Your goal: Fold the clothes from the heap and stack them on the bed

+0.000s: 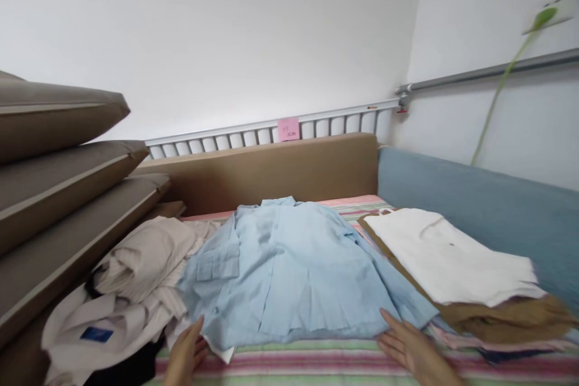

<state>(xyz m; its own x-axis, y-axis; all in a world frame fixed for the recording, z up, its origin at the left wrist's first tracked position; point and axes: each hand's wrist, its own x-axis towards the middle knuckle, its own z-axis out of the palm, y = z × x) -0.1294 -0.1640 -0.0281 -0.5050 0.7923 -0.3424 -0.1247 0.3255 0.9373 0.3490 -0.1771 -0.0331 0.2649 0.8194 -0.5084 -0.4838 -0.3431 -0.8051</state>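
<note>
A light blue button-up shirt (294,277) lies spread flat, its collar at the far end and its hem facing me. The sleeve on the left is folded in over the body, while the one on the right slants outward. My left hand (187,350) is beside the hem's left corner, thumb raised and fingers slightly bent, holding nothing that shows. By the right end of the hem, my right hand (409,347) has its fingers stretched and apart, also with nothing in it.
Crumpled pale clothes (136,283) lie to the left, beside stacked grey-brown cushions (67,193). A pile with a white garment (452,253) on a brown one (506,319) is at right. A striped sheet (289,368) lies underneath. Brown (271,169) and blue (474,199) padded panels border the far and right sides.
</note>
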